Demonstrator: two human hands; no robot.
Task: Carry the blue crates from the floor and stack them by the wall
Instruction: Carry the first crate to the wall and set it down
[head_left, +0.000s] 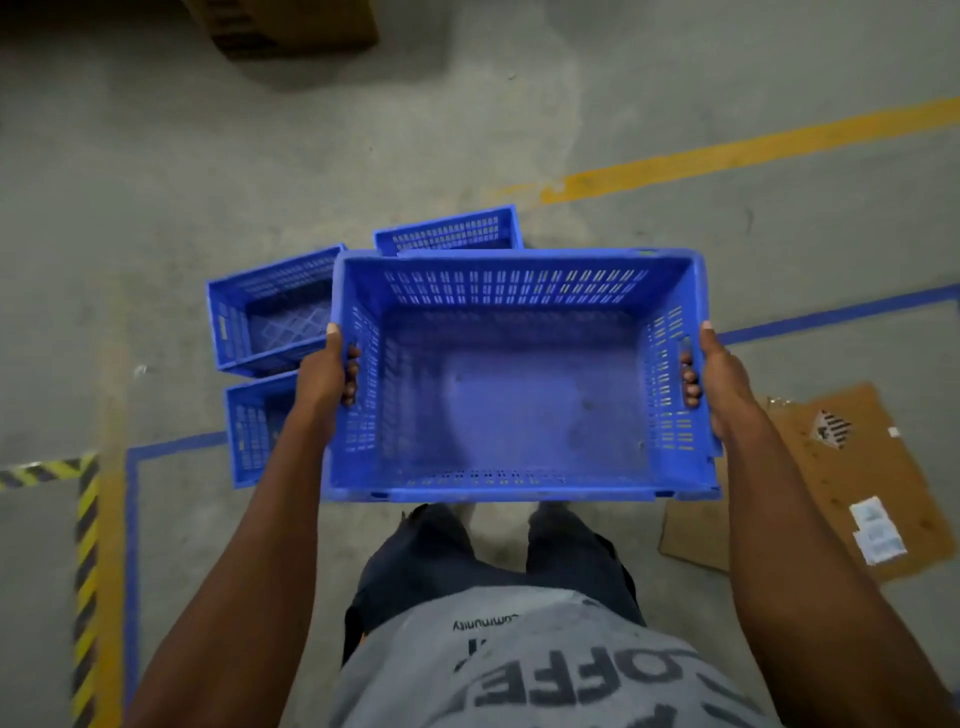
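I hold an empty blue slotted crate (519, 395) level in front of my waist, above the floor. My left hand (328, 371) grips its left handle slot, fingers hooked through the wall. My right hand (714, 376) grips the right handle slot the same way. Three more blue crates rest on the concrete floor behind and left of it: one at the left (270, 312), one below that (254, 428) partly hidden by my left arm, and one farther back (449, 231) mostly hidden by the held crate.
A flattened cardboard sheet (852, 478) with paper labels lies on the floor at my right. Yellow (753, 150), blue (132, 519) and black-yellow hazard (85, 571) floor lines cross the concrete. A cardboard box (291, 26) sits at the top left. No wall is in view.
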